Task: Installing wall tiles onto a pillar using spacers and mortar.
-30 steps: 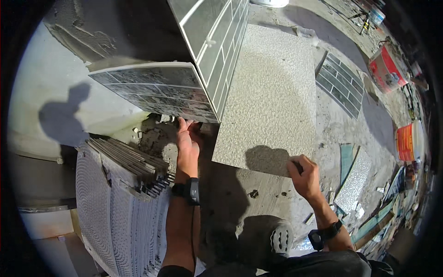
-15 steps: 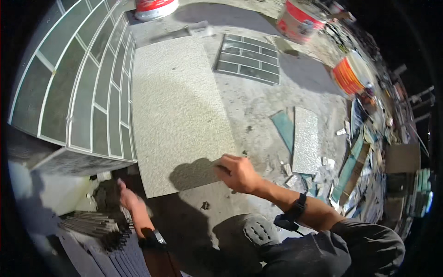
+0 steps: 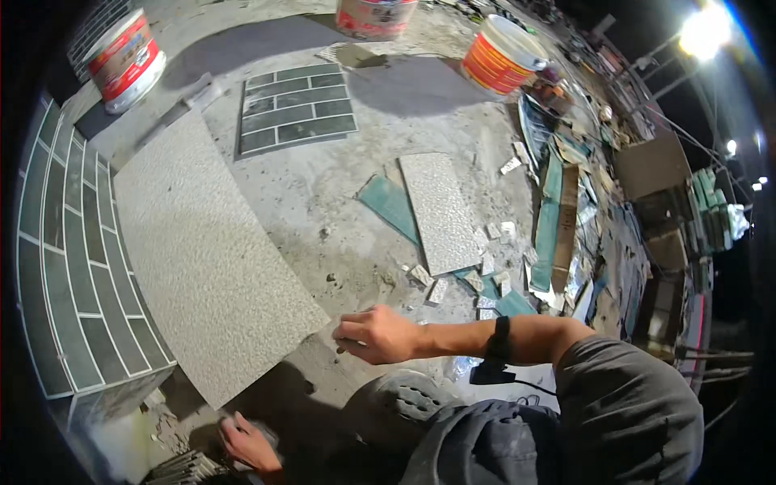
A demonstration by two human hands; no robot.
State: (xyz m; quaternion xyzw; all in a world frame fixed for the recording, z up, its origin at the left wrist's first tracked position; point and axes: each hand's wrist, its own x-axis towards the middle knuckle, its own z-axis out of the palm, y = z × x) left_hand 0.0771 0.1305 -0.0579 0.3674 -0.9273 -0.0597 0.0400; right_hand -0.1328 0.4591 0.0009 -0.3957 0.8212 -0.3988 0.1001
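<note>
Pale textured slab (image 3: 214, 250) lies beside the green-tiled structure (image 3: 77, 267), forward-left of the nearer right hand (image 3: 377, 333), long axis slanting away leftward, right-hand fingers curled, left hand (image 3: 250, 446) loosely bent, neither hold determinable.

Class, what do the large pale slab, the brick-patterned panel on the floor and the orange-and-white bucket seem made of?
Large pale slab: possibly ceramic or stone, rough finish, from its bumpy grain under the light. Brick-patterned panel: perhaps ceramic tile, fairly smooth, its flat dark blocks split by pale lines. Orange-and-white bucket: likely plastic, smooth, judging by its evenly rounded wall and pale rim.
</note>
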